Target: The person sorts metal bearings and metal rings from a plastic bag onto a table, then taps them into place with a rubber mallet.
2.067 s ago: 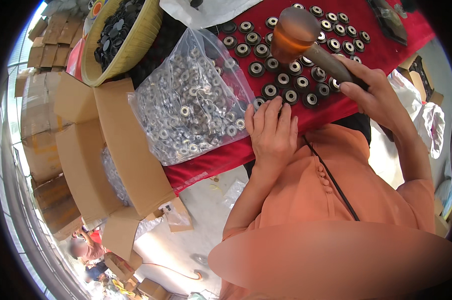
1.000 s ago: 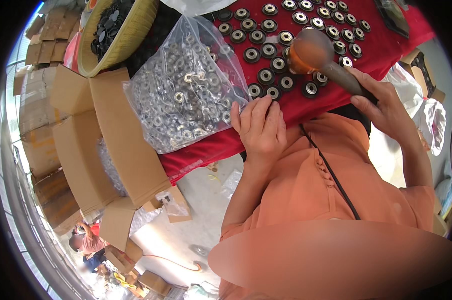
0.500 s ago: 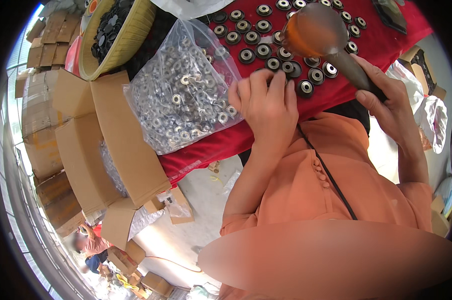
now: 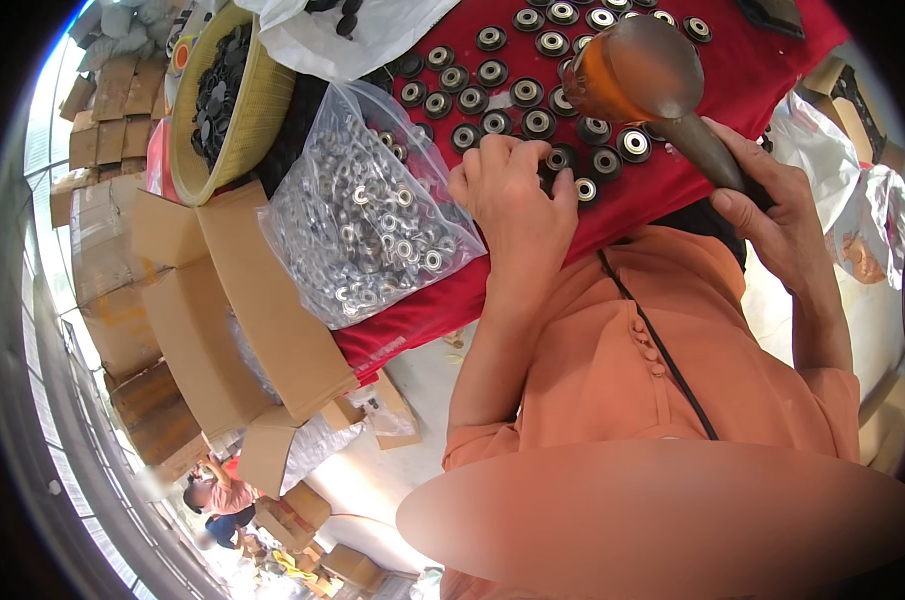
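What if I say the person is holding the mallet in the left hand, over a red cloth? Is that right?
Not quite: the head view shows the mallet in the right hand, not the left hand. It is over a red cloth.

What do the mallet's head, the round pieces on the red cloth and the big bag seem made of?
Mallet's head: probably plastic or rubber, glossy amber, seemingly translucent. Round pieces: shiny, silvery centres suggest metal; the dark rims could be plastic, rubber or coated metal. Big bag: thin, clear plastic, judging by its creases, glare and visible contents.
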`<state>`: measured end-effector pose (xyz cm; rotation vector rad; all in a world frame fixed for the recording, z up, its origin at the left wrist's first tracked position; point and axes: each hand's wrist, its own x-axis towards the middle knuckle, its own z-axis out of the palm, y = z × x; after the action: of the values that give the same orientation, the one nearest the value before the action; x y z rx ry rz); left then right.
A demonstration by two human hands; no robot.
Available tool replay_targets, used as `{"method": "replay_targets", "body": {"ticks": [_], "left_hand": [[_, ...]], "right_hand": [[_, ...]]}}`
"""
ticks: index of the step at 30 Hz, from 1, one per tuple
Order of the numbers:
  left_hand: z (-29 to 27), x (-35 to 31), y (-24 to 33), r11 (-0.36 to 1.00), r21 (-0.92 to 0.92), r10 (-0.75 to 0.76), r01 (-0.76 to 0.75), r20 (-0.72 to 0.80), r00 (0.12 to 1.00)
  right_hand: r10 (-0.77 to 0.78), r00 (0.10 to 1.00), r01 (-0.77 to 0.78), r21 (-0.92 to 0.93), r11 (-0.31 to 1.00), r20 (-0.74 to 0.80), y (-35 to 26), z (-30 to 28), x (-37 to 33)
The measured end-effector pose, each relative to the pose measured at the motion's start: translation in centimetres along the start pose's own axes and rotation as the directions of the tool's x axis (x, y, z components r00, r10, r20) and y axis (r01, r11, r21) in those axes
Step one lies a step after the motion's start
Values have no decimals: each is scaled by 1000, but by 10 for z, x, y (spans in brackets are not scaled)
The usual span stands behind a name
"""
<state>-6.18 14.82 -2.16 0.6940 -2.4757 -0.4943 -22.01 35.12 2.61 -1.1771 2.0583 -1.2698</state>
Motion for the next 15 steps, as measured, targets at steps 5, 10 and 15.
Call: {"method": "replay_targets", "body": {"ticks": [5,10,15], "left_hand": [[6,4,1,999,25,20,-20,-2,1000],[2,6,-3,999,30,23,-24,34,999],[0,4,-9,998,-58,-23,28,90,996]], "right_hand": [[4,1000,-4,45,999,-4,7,-1,-1],[41,999,-42,46,998,32,8,-5,-1],[-11,1000,11,40,999,-10,13,-1,-1]]}}
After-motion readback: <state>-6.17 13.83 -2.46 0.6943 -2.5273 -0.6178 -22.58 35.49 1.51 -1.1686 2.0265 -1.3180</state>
